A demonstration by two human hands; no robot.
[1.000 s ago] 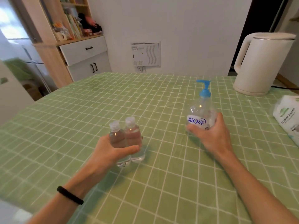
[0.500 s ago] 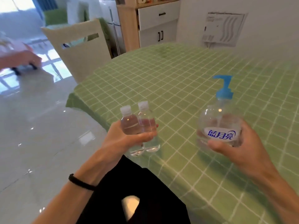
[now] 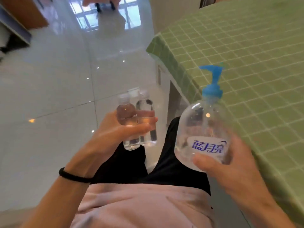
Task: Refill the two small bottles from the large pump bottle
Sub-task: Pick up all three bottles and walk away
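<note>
My left hand [image 3: 113, 134] grips two small clear bottles [image 3: 136, 119] side by side, both upright with pale caps on, held in the air over the floor and my legs. My right hand [image 3: 230, 163] holds the large clear pump bottle [image 3: 202, 130] from below; it has a blue pump head and a white label with blue writing. The pump bottle hangs just left of the table edge, beside the small bottles and apart from them.
The table with a green checked cloth [image 3: 246, 51] fills the upper right, its edge running down past my right hand. Glossy white floor tiles [image 3: 49, 96] spread to the left. Another person's hand and a white bag [image 3: 108, 14] show at the far top.
Both hands lifted the bottles off the table and carried them left past its edge. The view swung left and down, toward the floor and my body.
</note>
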